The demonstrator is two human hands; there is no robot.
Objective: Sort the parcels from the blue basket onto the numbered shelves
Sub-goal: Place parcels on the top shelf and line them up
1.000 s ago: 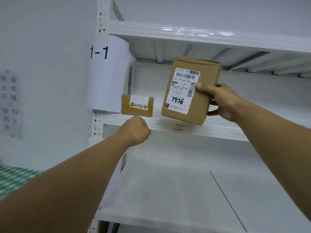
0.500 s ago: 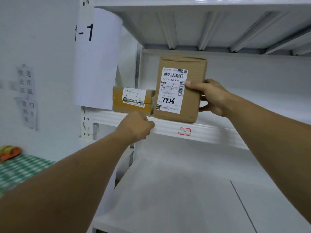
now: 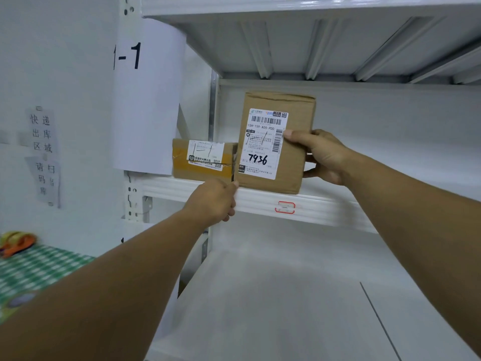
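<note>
Fig. — R grip (image 3: pixel 325 157) is clamping tall parcel (image 3: pixel 294 165) at its 3 o'clock edge, standing it upright on shelf (image 3: pixel 325 207), label outward, prob. for reading. Small parcel (image 3: pixel 205 160) is sitting just beside at 9 o'clock — L grip (image 3: pixel 216 201) is curling beneath, hold unclear.

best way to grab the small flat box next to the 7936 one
Probably from the front: thumb on top of the small flat box, fingers under its front edge at the shelf lip. It lies low and wide, with the 7936 parcel beside its right end and the 1-1 sign near its left.
</note>
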